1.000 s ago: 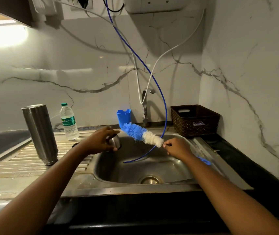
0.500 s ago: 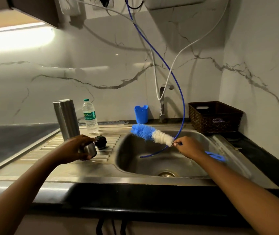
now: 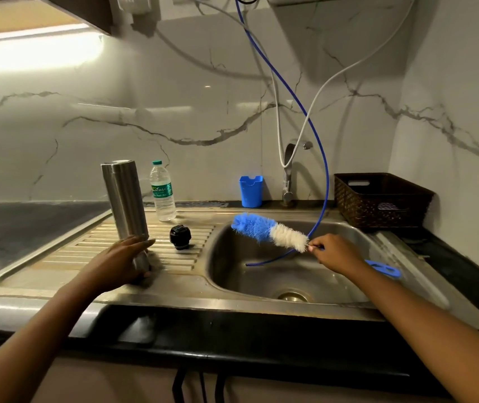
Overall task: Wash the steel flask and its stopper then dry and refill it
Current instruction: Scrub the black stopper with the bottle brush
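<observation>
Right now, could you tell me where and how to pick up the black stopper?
Grip the stopper round its wide upper part, coming straight down from above: it stands upright on the draining board, clear of the flask. The left hand holds a steel cup, the right hand a brush.

I see a silver flask (image 3: pixel 123 199) and silver cap (image 3: pixel 142 261), a black stopper (image 3: pixel 180 236), and a brush (image 3: pixel 267 229) with blue then white bristles. The clear bottle (image 3: pixel 162 196) has a green cap and label. The holder (image 3: pixel 250 191) is blue, the lattice basket (image 3: pixel 378 199) dark brown, the wall (image 3: pixel 87 126) white with grey veins, and the tabletop (image 3: pixel 28 228) black.
</observation>
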Available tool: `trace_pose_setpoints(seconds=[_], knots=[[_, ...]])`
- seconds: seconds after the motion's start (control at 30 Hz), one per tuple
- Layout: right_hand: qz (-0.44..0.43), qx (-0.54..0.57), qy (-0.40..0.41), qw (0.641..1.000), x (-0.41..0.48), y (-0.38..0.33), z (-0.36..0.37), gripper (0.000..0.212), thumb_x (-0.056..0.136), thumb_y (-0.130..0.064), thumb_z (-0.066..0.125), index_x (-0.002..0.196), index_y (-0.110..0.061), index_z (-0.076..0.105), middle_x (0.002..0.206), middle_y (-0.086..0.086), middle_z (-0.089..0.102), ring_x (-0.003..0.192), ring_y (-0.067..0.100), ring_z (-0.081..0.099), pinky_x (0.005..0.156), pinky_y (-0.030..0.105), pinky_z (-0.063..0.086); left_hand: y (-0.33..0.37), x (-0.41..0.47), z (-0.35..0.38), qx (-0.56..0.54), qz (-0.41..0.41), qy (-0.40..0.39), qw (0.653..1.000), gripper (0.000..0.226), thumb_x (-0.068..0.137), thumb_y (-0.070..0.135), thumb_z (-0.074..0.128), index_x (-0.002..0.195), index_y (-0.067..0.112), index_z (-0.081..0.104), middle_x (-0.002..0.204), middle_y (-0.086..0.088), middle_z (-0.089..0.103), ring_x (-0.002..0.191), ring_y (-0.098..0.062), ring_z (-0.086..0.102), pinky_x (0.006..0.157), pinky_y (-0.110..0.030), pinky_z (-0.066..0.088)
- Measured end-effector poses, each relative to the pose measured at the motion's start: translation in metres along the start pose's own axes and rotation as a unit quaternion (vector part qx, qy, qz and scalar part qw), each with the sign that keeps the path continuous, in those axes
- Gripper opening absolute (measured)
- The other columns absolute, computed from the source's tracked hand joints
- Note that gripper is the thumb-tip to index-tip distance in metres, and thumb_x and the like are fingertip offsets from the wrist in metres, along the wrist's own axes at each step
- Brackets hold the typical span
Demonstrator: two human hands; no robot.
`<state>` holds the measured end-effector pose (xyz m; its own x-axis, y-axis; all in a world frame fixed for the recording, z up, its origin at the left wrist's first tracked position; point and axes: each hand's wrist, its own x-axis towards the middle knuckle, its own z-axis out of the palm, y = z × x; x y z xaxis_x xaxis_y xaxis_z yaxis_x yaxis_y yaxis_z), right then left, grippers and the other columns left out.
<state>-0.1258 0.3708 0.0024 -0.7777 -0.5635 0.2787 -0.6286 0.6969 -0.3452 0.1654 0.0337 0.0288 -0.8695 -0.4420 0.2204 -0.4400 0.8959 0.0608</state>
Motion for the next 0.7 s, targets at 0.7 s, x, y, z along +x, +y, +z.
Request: trace_pose_setpoints(seconds=[0.7], knots=[[0.066,0.055,0.014,0.996,0.014,-0.007,-0.022,0.027,0.096,-0.025,0.047,0.112,-0.018,0.068,0.100,0.007,0.068,0.089,0.024,0.062,0.078,0.032,0.047,0.091,0.104,0.025,-0.480,-0.149,0.073,0.861,0.047,0.075,0.012,0.078,0.116,0.011,0.054,0.111,-0.012,0.061,0.099,-0.026,0.059,0.073,-0.030,0.049]])
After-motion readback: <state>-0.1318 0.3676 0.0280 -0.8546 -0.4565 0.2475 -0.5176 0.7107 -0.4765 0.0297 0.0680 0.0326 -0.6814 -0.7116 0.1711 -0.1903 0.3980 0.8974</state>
